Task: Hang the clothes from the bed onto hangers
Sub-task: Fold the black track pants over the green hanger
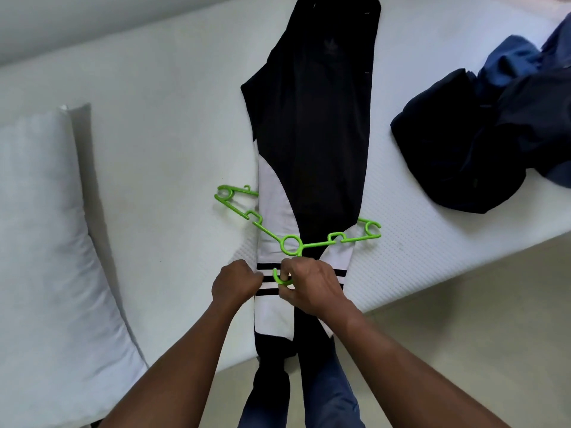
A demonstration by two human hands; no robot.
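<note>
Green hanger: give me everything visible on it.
The green hanger looks like bright moulded plastic, with a ring at its centre, small notch hooks along both arms and curled arm ends. It lies flat across the black-and-white garment on the white bed, with part of its left arm hidden behind the fabric. The right hand pinches its hook; the left hand grips the garment's striped band beside it.
</note>
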